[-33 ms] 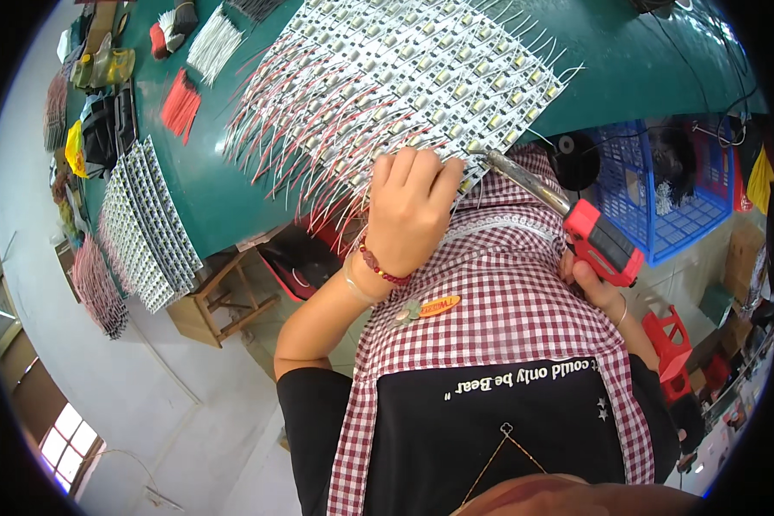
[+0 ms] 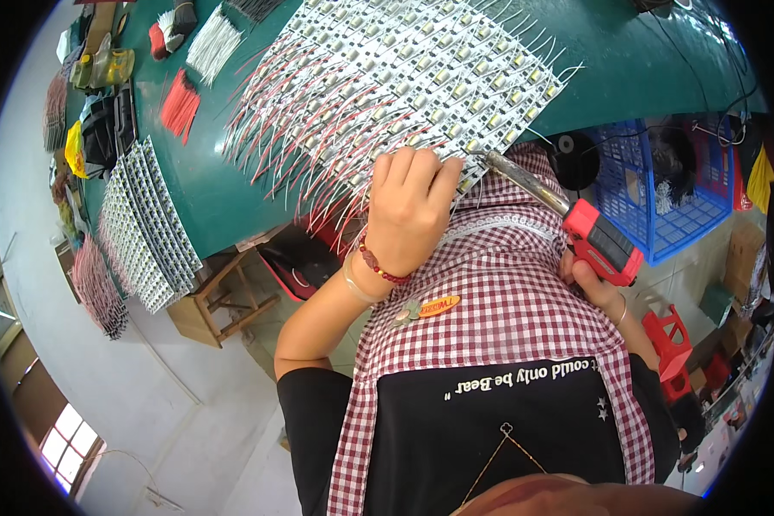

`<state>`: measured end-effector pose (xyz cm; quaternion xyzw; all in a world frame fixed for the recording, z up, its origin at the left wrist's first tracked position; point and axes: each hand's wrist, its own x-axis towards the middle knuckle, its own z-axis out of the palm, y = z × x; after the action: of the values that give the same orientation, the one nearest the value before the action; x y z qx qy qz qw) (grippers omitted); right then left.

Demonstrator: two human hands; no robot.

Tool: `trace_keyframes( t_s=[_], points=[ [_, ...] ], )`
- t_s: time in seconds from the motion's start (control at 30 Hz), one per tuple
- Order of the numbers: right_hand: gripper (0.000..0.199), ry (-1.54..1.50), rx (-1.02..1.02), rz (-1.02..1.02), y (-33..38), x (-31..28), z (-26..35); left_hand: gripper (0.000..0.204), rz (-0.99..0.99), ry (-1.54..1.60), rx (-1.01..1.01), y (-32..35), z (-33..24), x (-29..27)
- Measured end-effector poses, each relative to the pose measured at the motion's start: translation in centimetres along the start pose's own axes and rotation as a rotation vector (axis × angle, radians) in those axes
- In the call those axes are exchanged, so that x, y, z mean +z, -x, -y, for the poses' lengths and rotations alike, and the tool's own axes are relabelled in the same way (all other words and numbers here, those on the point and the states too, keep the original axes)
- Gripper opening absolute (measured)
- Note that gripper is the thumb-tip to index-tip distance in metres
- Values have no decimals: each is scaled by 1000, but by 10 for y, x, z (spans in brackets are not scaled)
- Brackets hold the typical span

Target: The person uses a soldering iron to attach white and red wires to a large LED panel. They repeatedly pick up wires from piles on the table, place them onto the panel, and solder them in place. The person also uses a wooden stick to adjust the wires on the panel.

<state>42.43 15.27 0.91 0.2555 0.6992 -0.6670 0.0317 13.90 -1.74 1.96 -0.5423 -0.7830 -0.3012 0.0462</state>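
My left hand [image 2: 411,202] rests at the near edge of a sheet of white circuit boards [image 2: 378,69], fingers curled down and pinched together. Whatever those fingertips hold is hidden beneath them. Rows of small components cover the sheet, and red and white wires [image 2: 292,163] fan out from its left and near sides. At the right, my right hand [image 2: 595,288] is closed around the red and black handle of a soldering iron [image 2: 606,243]. The iron's metal tip reaches the near right edge of the sheet, just right of my left fingers.
On the green table [image 2: 206,185] lie a bundle of red wires [image 2: 181,105] and a bundle of white wires [image 2: 215,45]. More board strips [image 2: 150,225] hang over its left edge. A blue plastic crate [image 2: 684,228] stands at the right, with a red stool [image 2: 667,348] below it.
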Motion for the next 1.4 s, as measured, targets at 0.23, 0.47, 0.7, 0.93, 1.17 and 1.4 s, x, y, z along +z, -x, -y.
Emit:
trace_keyframes(
  t_s=[0.23, 0.47, 0.7, 0.93, 1.17, 1.4],
  points=[
    [13, 3, 7, -12, -14, 5, 21, 25, 21, -10, 16, -1, 4, 1],
    [15, -24, -29, -43, -18, 10, 19, 24, 42, 2, 18, -2, 5, 0],
    [15, -76, 56, -24, -9, 6, 20, 23, 54, -10, 27, -5, 2, -3],
    [14, -10, -19, -49, -19, 12, 22, 22, 45, -23, 38, -6, 7, -2],
    [17, -68, 35, 15, -9, 3, 9, 21, 64, -37, 31, -7, 7, -4],
    [18, -55, -30, 5, -7, 3, 3, 22, 70, -87, 51, -7, 5, -5]
  ],
)
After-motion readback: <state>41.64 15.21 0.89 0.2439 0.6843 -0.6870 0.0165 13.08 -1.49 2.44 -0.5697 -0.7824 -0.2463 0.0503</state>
